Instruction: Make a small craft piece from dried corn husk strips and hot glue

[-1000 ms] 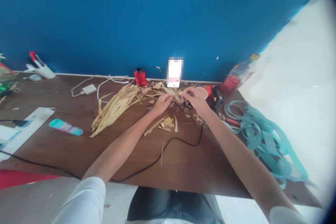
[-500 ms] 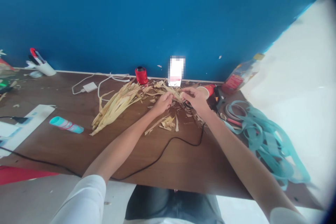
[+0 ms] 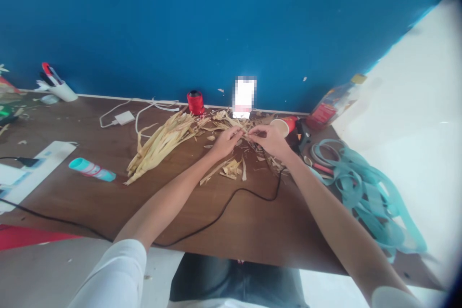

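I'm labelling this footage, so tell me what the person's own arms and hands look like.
The left hand and right hand are bare: no gloves or watch visible. The left sleeve is plain white and short; the right sleeve shows only a white edge.

The light is bright and rather even, and the shadows are soft. Directly beyond the fingers (image 3: 257, 131), the upright screen (image 3: 244, 96) is overexposed to plain white, and square blocks cover its borders. The blue wall (image 3: 162, 24) behind it keeps a full colour, but becomes darker low down, beyond the fingers and to their right, beside the bottle (image 3: 325, 108). Farther to the right of the fingers, the white wall (image 3: 411, 120) is pale and hazy, with little detail. Nearer than the fingers, the desk (image 3: 209, 211) carries a weak sheen. A thin softness lies over the dry leaf pieces (image 3: 231, 168) near the fingers, so fine edges are unclear. The wide lens makes outer lines slanted and stretched, and a black, blurred vignette cuts the upper right corner.
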Demonstrator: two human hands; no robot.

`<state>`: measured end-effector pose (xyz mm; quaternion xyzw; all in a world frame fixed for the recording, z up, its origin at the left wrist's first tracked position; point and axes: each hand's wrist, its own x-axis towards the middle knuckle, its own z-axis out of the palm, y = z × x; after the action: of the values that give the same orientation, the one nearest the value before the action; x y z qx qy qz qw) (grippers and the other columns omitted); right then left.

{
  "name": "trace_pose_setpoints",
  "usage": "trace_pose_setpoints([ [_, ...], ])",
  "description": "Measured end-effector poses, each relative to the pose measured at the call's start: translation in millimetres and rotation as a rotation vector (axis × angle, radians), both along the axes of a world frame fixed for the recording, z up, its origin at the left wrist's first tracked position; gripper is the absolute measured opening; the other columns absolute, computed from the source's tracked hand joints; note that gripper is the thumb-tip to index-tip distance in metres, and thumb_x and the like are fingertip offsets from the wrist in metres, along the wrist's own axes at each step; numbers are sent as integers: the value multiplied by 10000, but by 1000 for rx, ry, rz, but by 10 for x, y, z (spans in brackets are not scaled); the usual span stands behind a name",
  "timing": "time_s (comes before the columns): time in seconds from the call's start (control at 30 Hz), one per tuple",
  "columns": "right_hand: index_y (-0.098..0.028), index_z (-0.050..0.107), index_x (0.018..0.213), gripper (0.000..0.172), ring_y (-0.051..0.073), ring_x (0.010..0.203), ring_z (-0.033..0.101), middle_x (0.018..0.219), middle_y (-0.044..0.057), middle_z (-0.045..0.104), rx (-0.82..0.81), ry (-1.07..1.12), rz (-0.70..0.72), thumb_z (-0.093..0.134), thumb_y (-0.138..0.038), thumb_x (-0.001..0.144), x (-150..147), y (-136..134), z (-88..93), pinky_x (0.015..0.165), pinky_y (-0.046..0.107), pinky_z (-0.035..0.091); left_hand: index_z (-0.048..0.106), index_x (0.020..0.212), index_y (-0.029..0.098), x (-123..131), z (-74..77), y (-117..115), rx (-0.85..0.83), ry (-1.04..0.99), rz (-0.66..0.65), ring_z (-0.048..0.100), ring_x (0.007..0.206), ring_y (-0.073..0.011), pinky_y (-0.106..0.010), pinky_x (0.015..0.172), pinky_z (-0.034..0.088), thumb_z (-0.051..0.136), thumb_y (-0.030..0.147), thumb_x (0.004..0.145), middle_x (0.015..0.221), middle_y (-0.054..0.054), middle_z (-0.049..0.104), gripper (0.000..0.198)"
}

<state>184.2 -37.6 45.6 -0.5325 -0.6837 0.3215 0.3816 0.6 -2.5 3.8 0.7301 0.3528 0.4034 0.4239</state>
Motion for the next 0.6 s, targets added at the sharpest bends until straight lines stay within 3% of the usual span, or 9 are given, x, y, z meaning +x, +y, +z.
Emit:
trace_pose_setpoints([
  [0.13, -207, 594, 832, 175, 159, 636, 594, 758, 25, 647, 101, -73, 3, 583, -382, 826, 33, 11, 41, 566, 283, 459, 626, 940, 147, -5, 17, 2, 21, -15, -5, 579, 691, -137, -234, 645, 432, 479, 432, 899, 753, -31, 631, 324],
  [0.23, -218, 544, 872, 165, 160, 626, 606, 729, 15, 637, 51, -1, 44, 540, -381, 852, 33, 7, 53, 562, 282, 464, 644, 911, 136, 3, -2, 10, 61, -13, -12, 591, 772, -154, -244, 704, 438, 488, 402, 894, 836, -44, 655, 309],
  [0.33, -220, 528, 884, 150, 156, 609, 603, 725, 9, 636, 40, 34, 53, 535, -367, 852, 2, -7, 38, 561, 283, 466, 653, 886, 128, 9, -13, 5, 87, 24, -11, 566, 723, -147, -238, 661, 422, 472, 384, 898, 784, -33, 642, 314],
  [0.6, -206, 583, 845, 115, 186, 744, 626, 800, 32, 659, 204, -66, -83, 585, -316, 812, -72, -10, -65, 683, 313, 482, 661, 885, 139, -14, 17, -12, 195, 151, 10, 498, 641, -124, -228, 626, 367, 470, 323, 890, 685, -8, 587, 265],
])
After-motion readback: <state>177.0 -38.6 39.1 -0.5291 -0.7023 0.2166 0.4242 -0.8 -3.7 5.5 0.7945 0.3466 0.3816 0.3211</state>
